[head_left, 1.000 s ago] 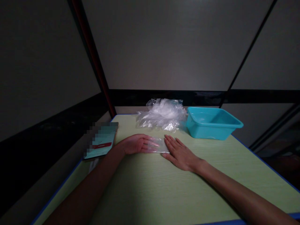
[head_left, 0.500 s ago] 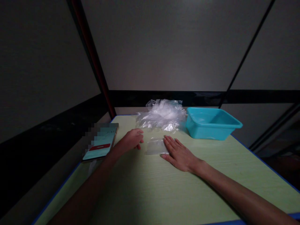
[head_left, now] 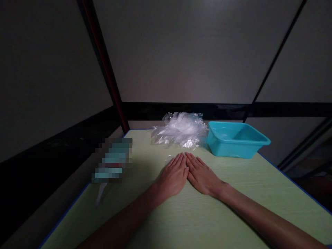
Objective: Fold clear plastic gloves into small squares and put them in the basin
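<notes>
A small clear plastic bag (head_left: 169, 158) lies flat on the pale green table (head_left: 197, 221), mostly hidden under my hands. My left hand (head_left: 173, 177) rests palm down on it with the fingers stretched out. Beside it, my right hand (head_left: 202, 175) is also flat, palm down, its fingertips touching those of the left. Only the bag's upper left corner shows past the left fingers. Beyond my hands sits a loose heap of clear plastic bags (head_left: 181, 129).
A turquoise plastic basin (head_left: 238, 147) stands at the back right, near the table edge. To the left is a blurred-out device with a screen (head_left: 111, 160), and a pale strip (head_left: 100, 194) hangs below it. A wall rises behind the table.
My left hand has come down and to the right, from above the table beside the bag to lying flat over it. My right hand has stayed nearly in place.
</notes>
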Available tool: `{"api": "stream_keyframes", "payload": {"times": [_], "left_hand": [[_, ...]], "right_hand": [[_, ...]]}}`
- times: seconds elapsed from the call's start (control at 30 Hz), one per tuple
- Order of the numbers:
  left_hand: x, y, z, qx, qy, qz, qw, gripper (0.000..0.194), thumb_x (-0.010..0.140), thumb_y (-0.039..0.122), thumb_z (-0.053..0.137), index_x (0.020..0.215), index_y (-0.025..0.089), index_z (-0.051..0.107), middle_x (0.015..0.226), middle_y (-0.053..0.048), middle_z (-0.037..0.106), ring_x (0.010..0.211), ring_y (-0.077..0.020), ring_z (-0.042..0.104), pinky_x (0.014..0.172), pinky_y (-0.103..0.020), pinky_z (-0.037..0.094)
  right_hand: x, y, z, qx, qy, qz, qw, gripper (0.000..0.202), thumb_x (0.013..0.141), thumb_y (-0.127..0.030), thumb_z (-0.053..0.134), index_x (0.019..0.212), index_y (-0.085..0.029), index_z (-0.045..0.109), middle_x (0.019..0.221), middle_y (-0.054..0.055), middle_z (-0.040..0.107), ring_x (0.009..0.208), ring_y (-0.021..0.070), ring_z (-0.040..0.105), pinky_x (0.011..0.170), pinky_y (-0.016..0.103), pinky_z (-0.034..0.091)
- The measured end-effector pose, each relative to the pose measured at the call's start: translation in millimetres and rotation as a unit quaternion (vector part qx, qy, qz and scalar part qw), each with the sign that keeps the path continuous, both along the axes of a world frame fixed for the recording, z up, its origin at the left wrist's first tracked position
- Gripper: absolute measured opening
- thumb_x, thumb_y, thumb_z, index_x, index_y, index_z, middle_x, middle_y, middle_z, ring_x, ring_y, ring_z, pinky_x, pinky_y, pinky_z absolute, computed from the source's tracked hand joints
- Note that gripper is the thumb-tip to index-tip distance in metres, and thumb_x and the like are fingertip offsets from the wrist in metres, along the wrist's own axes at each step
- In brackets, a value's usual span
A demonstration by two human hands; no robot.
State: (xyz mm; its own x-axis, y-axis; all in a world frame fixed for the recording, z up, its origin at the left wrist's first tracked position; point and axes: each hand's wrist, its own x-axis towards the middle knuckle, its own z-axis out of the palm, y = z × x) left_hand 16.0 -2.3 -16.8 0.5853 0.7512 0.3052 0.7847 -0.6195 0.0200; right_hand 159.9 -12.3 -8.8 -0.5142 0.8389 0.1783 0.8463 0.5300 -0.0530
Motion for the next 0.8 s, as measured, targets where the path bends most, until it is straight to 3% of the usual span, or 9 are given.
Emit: {"api": "stream_keyframes", "payload": {"times": [0.5,0.8], "left_hand": [[-10,3,-1.6,0.008,0.036,0.058,0.998,0.054,0.087,0.039,0.024,0.124,0.002,0.036,0.134,-0.017,0.031,0.124,-0.0216,0.027,0.102,-0.034,0.024],[-19,3,1.0,0.001,0.025,0.08,0.996,0.053,0.086,0.038,0.03,0.123,0.001,0.037,0.133,-0.02,0.031,0.124,-0.0249,0.027,0.1,-0.039,0.026]], "right_hand": [[0,0,-0.4,-0.011,-0.015,-0.021,1.0,0.057,0.088,-0.039,0.019,0.131,-0.003,0.026,0.137,0.015,0.021,0.126,0.0225,0.019,0.102,0.039,0.021],[4,-1,-0.6,-0.011,0.007,-0.022,1.0,0.061,0.087,-0.045,0.021,0.131,-0.003,0.027,0.137,0.015,0.022,0.127,0.0223,0.019,0.102,0.04,0.02]]}}
